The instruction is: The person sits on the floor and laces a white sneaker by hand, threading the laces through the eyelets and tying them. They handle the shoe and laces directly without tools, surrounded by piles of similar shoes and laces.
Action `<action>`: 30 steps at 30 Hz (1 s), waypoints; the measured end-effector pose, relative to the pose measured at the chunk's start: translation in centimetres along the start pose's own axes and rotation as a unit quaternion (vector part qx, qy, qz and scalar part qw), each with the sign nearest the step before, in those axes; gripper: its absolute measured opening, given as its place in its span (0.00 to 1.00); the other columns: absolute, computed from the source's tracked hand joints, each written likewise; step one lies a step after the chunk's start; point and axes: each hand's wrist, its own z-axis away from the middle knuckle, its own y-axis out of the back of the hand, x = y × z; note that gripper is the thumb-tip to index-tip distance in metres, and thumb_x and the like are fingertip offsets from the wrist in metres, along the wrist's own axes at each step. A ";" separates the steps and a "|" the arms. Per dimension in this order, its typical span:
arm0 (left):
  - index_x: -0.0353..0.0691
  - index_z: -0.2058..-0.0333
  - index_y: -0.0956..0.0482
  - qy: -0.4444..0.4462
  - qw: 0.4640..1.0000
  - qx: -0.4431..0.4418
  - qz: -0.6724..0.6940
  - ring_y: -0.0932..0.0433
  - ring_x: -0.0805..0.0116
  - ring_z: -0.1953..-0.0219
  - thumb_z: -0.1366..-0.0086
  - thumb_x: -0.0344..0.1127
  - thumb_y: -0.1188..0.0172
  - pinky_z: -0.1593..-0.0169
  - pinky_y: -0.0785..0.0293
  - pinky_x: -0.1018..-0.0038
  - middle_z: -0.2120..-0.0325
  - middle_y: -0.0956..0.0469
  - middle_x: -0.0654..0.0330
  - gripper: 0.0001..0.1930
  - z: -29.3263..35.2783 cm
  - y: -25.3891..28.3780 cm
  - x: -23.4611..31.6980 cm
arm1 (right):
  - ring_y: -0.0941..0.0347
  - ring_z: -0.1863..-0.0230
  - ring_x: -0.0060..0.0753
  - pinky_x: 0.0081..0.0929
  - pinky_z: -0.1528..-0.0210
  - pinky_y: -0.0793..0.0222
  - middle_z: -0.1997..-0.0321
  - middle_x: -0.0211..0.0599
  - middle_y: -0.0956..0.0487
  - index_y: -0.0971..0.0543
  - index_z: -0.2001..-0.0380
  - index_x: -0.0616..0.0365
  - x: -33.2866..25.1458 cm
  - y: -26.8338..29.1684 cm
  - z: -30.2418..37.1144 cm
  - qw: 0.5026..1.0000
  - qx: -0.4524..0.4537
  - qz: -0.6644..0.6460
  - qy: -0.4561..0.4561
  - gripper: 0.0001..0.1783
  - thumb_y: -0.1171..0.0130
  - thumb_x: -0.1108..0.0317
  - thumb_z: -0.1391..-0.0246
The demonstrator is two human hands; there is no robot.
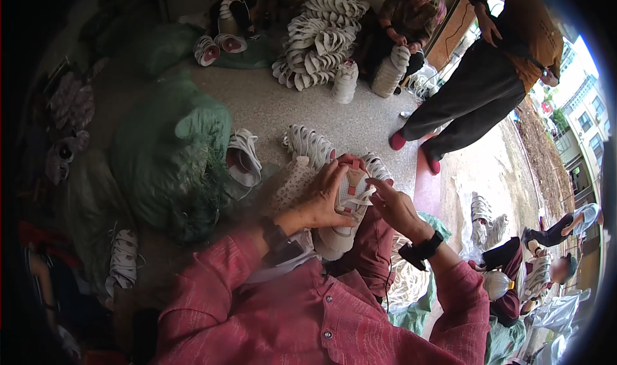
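Note:
Over my lap is a white mesh shoe upper point(345, 207) with reddish trim and a red collar, its toe toward me. My left hand point(324, 201) wraps round its left side, thumb and fingers gripping it. Through the eyelets runs a white shoelace point(364, 198). At the right edge of the upper, my right hand point(397, 205) pinches the lace between thumb and fingers. Dark bands sit on both wrists. Just beyond my hands stand nested white shoe uppers point(307, 141). By my right leg lies a heap of white laces point(410, 278), partly hidden by my forearm.
A large green sack point(170, 150) stands to my left, with a white upper point(244, 158) beside it. Farther off is a tall pile of uppers point(321, 40). Several people sit or stand around, one standing in dark trousers point(472, 89) at the right.

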 end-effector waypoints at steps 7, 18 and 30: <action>0.41 0.32 0.59 0.001 0.998 0.017 -0.056 0.58 0.39 0.30 0.66 0.56 0.22 0.30 0.55 0.52 0.33 0.58 0.41 0.68 -0.3 -0.9 0.8 | 0.23 0.72 0.54 0.43 0.74 0.30 0.76 0.49 0.22 0.28 0.58 0.58 2.5 -0.7 -2.1 0.978 -0.047 0.113 0.170 0.15 0.40 0.68 0.47; 0.38 0.32 0.57 -0.007 0.994 0.032 -0.103 0.57 0.39 0.30 0.65 0.55 0.22 0.30 0.56 0.51 0.33 0.55 0.40 0.67 0.2 -1.4 1.0 | 0.22 0.74 0.53 0.44 0.74 0.29 0.78 0.46 0.22 0.29 0.61 0.63 0.8 1.7 -7.0 0.932 -0.057 0.295 0.205 0.12 0.44 0.74 0.50; 0.36 0.39 0.38 -0.066 0.991 0.050 0.109 0.42 0.53 0.34 0.50 0.48 0.27 0.33 0.45 0.60 0.38 0.40 0.46 0.44 -1.7 4.6 0.7 | 0.18 0.63 0.37 0.32 0.61 0.18 0.65 0.44 0.18 0.25 0.57 0.69 -5.8 7.6 -7.2 0.871 -0.080 -0.485 0.013 0.13 0.39 0.73 0.43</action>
